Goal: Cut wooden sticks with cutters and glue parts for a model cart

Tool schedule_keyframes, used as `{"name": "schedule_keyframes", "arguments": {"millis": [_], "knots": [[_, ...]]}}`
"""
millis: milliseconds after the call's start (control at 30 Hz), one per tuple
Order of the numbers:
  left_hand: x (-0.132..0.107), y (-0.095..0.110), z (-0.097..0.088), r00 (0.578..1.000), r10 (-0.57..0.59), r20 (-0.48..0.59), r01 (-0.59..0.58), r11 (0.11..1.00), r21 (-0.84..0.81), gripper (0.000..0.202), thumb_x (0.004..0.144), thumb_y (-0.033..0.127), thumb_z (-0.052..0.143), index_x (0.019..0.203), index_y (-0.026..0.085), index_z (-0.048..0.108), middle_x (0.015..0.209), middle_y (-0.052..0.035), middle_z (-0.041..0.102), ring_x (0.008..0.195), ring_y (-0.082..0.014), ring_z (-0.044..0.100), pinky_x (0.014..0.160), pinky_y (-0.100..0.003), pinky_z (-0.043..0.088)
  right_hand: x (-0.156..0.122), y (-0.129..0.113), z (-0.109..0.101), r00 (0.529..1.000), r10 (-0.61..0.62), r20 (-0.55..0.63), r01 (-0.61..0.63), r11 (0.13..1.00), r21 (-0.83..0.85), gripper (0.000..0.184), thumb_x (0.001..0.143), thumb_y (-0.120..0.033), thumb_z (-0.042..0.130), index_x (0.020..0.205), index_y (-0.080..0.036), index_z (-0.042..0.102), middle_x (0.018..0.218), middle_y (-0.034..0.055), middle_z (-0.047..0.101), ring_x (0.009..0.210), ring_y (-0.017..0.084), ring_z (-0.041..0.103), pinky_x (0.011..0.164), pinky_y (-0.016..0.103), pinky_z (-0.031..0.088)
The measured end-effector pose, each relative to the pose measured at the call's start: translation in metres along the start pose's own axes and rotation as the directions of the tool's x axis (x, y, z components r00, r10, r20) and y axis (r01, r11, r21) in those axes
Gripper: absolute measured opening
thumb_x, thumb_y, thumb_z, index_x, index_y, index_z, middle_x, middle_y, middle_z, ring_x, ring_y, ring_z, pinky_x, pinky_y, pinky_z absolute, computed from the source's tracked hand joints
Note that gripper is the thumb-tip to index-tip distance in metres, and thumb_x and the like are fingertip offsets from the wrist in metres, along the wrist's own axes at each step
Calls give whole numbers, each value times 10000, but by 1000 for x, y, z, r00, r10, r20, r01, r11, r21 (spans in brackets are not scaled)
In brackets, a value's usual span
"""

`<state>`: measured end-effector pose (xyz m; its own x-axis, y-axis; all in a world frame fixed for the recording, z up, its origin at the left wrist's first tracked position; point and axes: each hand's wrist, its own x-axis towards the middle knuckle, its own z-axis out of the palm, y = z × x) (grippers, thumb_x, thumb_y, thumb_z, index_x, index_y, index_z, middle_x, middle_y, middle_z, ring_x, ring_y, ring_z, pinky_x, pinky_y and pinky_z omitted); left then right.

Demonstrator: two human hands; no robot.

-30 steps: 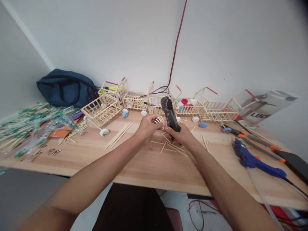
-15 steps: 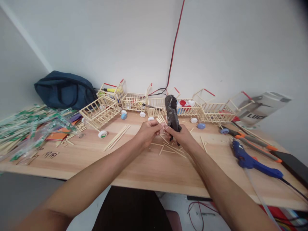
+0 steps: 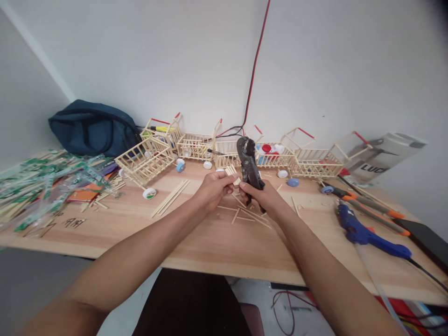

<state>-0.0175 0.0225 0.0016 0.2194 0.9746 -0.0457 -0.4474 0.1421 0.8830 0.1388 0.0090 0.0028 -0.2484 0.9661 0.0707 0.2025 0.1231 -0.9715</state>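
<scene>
My left hand (image 3: 216, 190) pinches a small bundle of short wooden sticks (image 3: 232, 174), fanned side by side and pointing up. Close beside it, my right hand (image 3: 261, 193) is wrapped round a black hand tool (image 3: 249, 161) that looks like a wire stripper or cutter, its head upright. My right fingertips come right up to the lower ends of the sticks; whether they also grip them I cannot tell. Below both hands, several loose cut sticks (image 3: 245, 215) lie crossed on the wooden table (image 3: 224, 247).
Small stick-built carts with bottle-cap wheels (image 3: 145, 161) line the wall. On the left lie wrapped chopsticks (image 3: 45, 186) and a blue bag (image 3: 94, 129). To the right are a blue glue gun (image 3: 371, 240), orange-handled pliers (image 3: 374, 212) and a dark phone-like slab (image 3: 425, 242).
The sticks in my left hand have tilted slightly and show more of their length. The black tool has shifted a little left. My hands stay close together.
</scene>
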Motion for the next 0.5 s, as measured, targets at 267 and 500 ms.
{"name": "schedule_keyframes", "arguments": {"millis": [267,500], "knots": [[3,17,-13,996,-65,-62,62,997,-46,178,632,131,791,637,69,624,556,7,553,505,-40,470,498,-182,352,-5,-16,-39,922,-109,-371,-53,914,-401,511,787,-633,527,905,-153,658,713,53,625,642,188,576,592,305,445],[7,37,-25,996,9,-89,-17,996,-90,137,682,109,759,668,76,626,558,16,550,507,-39,477,502,-172,375,-84,-23,-37,957,-230,-177,-15,568,-823,461,838,-540,535,1146,-200,579,1019,91,668,897,252,626,746,348,479]]}}
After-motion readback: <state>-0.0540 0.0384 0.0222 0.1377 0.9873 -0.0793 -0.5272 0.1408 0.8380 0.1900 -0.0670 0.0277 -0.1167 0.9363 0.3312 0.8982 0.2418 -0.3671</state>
